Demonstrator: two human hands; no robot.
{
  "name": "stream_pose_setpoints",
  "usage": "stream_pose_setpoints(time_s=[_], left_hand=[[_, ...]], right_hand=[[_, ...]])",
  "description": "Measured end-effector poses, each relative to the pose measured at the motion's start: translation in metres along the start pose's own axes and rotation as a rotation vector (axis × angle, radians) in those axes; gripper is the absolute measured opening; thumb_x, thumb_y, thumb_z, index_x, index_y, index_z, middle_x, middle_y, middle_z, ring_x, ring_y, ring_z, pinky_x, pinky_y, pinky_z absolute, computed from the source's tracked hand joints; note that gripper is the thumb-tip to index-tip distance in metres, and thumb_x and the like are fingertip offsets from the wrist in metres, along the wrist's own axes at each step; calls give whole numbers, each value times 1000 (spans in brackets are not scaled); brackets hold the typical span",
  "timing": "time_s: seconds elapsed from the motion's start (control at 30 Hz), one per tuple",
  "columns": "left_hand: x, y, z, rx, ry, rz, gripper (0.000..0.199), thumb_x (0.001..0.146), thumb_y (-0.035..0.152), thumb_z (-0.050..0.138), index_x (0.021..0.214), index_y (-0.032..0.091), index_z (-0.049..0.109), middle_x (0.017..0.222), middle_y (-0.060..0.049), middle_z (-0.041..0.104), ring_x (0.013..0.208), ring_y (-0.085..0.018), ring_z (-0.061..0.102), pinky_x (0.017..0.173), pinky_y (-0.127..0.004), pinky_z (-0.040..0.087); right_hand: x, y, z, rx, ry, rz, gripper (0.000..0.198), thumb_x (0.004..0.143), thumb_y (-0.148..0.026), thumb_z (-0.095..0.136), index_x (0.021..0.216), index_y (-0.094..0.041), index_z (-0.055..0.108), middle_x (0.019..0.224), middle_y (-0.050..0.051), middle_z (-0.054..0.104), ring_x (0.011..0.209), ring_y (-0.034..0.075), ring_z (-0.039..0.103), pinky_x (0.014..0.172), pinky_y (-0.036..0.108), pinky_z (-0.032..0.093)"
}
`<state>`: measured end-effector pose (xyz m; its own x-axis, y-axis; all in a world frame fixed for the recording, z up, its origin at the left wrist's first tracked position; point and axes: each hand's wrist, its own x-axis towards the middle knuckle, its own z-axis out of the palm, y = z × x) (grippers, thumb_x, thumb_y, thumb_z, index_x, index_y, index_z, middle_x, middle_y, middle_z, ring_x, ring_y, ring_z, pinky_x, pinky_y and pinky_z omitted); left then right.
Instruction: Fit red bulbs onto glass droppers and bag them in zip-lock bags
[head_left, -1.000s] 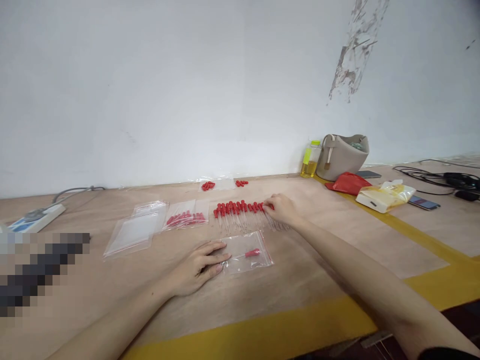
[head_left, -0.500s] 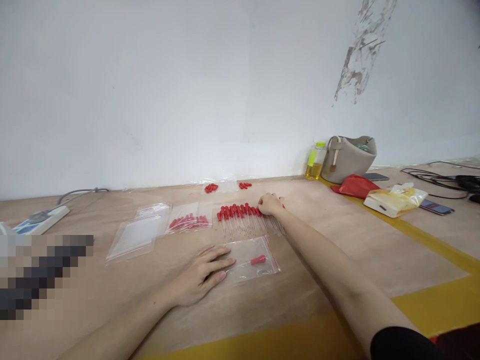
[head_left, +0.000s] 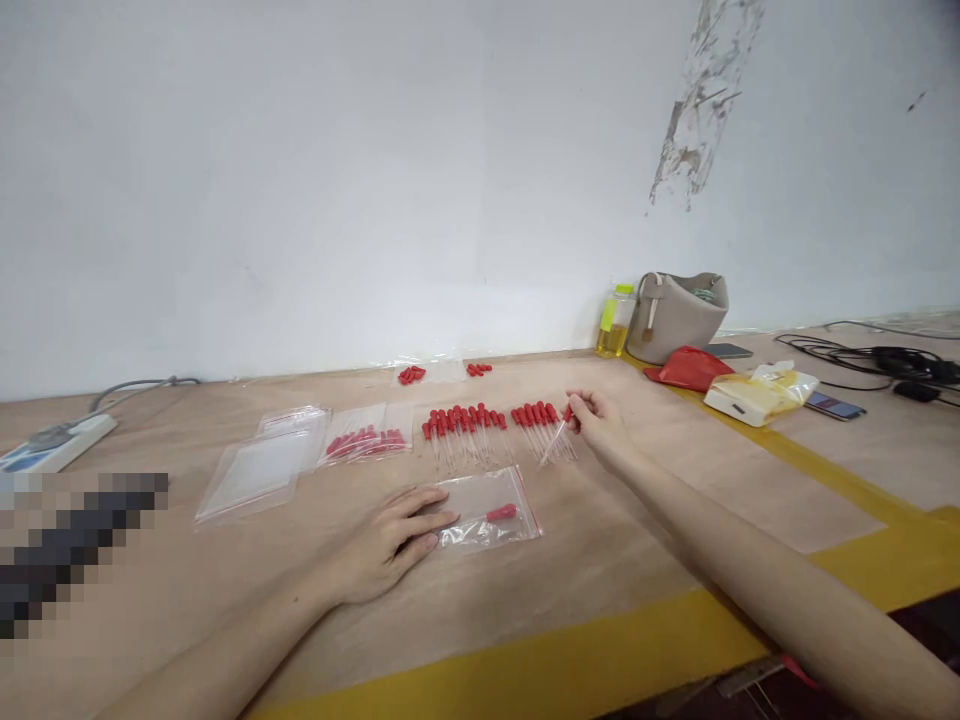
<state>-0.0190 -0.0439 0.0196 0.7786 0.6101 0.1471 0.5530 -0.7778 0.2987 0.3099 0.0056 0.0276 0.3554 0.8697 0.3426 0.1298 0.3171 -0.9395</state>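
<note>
In the head view, the right hand [head_left: 598,425] is pinching 1 dropper [head_left: 556,439] by its red bulb, thumb and fingertips clamped together on it. The tube is slanting down and leftward over the right group [head_left: 535,413] of droppers; whether it is touching them is too small to tell. The left group [head_left: 459,419] is lying just beside. The left hand [head_left: 386,545] is resting flat, fingers slightly apart, touching the left end of a clear bag [head_left: 480,490]. Inside, a bagged dropper [head_left: 501,513] is lying with its bulb toward the red-striped end.

The pinch should probably be bearing lightly, since a hard squeeze could be tilting bulb against tube. The tip should be rising clear of its neighbours before any turn. The left fingers should be pressing only the film, not the tube inside.
</note>
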Motion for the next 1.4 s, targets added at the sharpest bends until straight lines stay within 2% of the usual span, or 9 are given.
stream_pose_setpoints(time_s=[0.2, 0.4, 0.7, 0.9, 1.0, 1.07, 1.17, 1.3, 1.4], left_hand=[[1, 1, 0, 8, -23, -29, 35, 89, 33, 34, 123, 37, 42, 134, 3, 36, 122, -20, 34, 101, -40, 30], [2, 1, 0, 8, -25, -25, 35, 89, 33, 35, 123, 37, 42, 135, 3, 35, 122, -21, 34, 100, -40, 30], [2, 1, -1, -9, 10, -1, 35, 89, 31, 37, 123, 36, 44, 134, 2, 37, 121, -22, 35, 100, -41, 31], [1, 1, 0, 6, -2, -25, 38, 89, 32, 35, 127, 35, 37, 135, 2, 35, 122, -21, 34, 100, -40, 30], [1, 2, -1, -18, 37, -44, 45, 88, 33, 37, 132, 31, 28, 135, -1, 36, 121, -22, 36, 100, -41, 31], [1, 3, -1, -39, 52, -44, 47, 88, 33, 38, 133, 29, 25, 135, -2, 37, 119, -22, 37, 99, -40, 32], [1, 3, -1, -54, 48, -40, 47, 88, 33, 38, 133, 29, 25, 134, -2, 37, 119, -22, 38, 99, -39, 33], [1, 3, -1, -57, 50, -39, 47, 88, 33, 38, 132, 29, 26, 134, -1, 37, 119, -22, 38, 99, -39, 33], [1, 3, -1, -55, 46, -41, 46, 88, 33, 38, 132, 29, 27, 135, -1, 36, 119, -21, 37, 99, -39, 32]], right_hand=[[-35, 14, 0, 188, 30, 194, 37, 62, -50, 57, 76, -18, 46, 61, -3, 51, 46, 6, 43, 45, 20, 34], [-46, 21, 13, 205, 4, 217, 40, 63, -53, 56, 81, -19, 46, 65, -1, 52, 49, 9, 47, 48, 23, 39], [-40, 26, -3, 138, 83, 162, 35, 69, -52, 50, 84, -21, 44, 65, 0, 53, 49, 10, 49, 47, 25, 41], [-52, 21, 9, 303, -32, 320, 30, 68, -40, 57, 85, -21, 42, 68, -1, 54, 54, 10, 56, 55, 26, 46], [-61, 12, 12, 338, -189, 368, 34, 65, -38, 62, 86, -22, 41, 71, -1, 57, 60, 12, 59, 60, 28, 47], [-66, 7, 12, 240, -335, 335, 34, 63, -40, 64, 82, -20, 45, 69, -1, 58, 58, 11, 57, 58, 27, 45], [-69, 7, 12, -56, -480, 193, 29, 62, -40, 65, 74, -16, 54, 61, -2, 56, 52, 8, 49, 51, 22, 39], [-72, 15, 18, -320, -490, -42, 18, 64, -32, 64, 74, -17, 64, 58, -1, 53, 51, 8, 42, 48, 21, 33], [-76, 17, 24, -361, -537, -89, 13, 65, -25, 61, 75, -18, 66, 60, -1, 55, 51, 9, 43, 48, 21, 33]])
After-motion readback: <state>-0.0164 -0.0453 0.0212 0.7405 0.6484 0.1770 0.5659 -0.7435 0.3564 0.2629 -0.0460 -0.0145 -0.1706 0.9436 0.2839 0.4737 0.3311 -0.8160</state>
